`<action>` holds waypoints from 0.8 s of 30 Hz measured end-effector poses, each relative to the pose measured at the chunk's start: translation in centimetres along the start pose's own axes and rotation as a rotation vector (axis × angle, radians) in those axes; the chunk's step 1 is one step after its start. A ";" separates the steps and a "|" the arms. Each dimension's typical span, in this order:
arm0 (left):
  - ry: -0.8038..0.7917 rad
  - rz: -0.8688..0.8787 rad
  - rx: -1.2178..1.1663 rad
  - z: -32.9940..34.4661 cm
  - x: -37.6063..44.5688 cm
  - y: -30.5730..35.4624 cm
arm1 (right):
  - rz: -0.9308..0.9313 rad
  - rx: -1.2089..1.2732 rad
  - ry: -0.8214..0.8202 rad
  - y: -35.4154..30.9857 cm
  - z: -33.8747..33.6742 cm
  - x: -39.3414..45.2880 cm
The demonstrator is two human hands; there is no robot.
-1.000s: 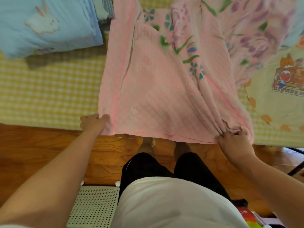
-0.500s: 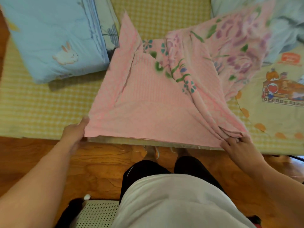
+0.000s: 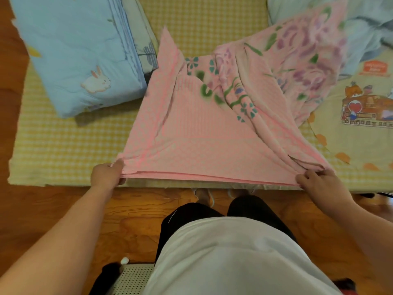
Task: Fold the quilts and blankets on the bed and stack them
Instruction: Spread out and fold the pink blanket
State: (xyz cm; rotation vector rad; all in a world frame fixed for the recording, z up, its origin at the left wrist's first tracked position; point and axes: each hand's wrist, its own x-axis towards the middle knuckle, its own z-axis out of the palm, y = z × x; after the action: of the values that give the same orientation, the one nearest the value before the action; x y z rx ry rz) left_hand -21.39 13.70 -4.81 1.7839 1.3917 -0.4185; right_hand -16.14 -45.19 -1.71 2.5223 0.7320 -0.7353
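Observation:
A pink checked quilt with a flowered side lies spread over the yellow checked bed, its near edge doubled along the bed's front. My left hand grips the quilt's near left corner. At the near right corner my right hand pinches the bunched layers. The quilt's far part is rumpled and turned up toward the back right. A folded light blue quilt with a rabbit print sits at the back left.
A cream quilt with a cartoon train lies at the right, and a pale blue-grey blanket is crumpled at the back right. Wooden floor runs below the bed edge. A white perforated stool stands by my legs.
Both hands have spread further apart, pulling the quilt's near edge taut and straight along the bed front. The view has drawn back, showing more of the bed.

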 end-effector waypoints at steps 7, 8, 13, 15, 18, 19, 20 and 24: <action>-0.241 -0.098 -0.494 -0.2 -0.9 -1.2 | -0.076 0.003 0.059 -0.9 -0.2 -0.9; -0.222 -0.062 -0.525 -0.3 -1.3 -1.3 | -0.132 -0.023 0.051 -1.0 -0.2 -1.1; -0.303 -0.235 -0.266 -1.6 -2.0 -5.7 | -0.160 -0.059 -0.122 -0.9 -1.3 -2.1; -0.464 -0.474 -0.039 -1.2 -3.5 -7.8 | 0.059 0.036 -0.083 -1.3 -2.9 -1.8; -0.539 -0.592 -0.163 1.5 -6.4 -7.1 | 0.095 0.074 -0.239 -2.5 -5.6 0.1; -0.532 -0.589 -0.291 2.3 -7.3 -6.0 | 0.067 0.097 -0.334 -2.7 -6.4 0.5; -0.527 -0.584 -0.431 2.9 -8.3 -4.2 | 0.057 0.142 -0.352 -2.5 -7.3 0.8; -0.600 -0.434 -0.896 2.6 -10.6 6.4 | 0.435 0.412 -0.076 3.8 -12.8 2.6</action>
State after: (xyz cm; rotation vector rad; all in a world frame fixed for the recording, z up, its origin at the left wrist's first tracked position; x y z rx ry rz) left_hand -18.49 4.50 3.38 0.5622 1.2204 -0.4114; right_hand -7.36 -40.66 7.60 2.8494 -0.0130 -0.8825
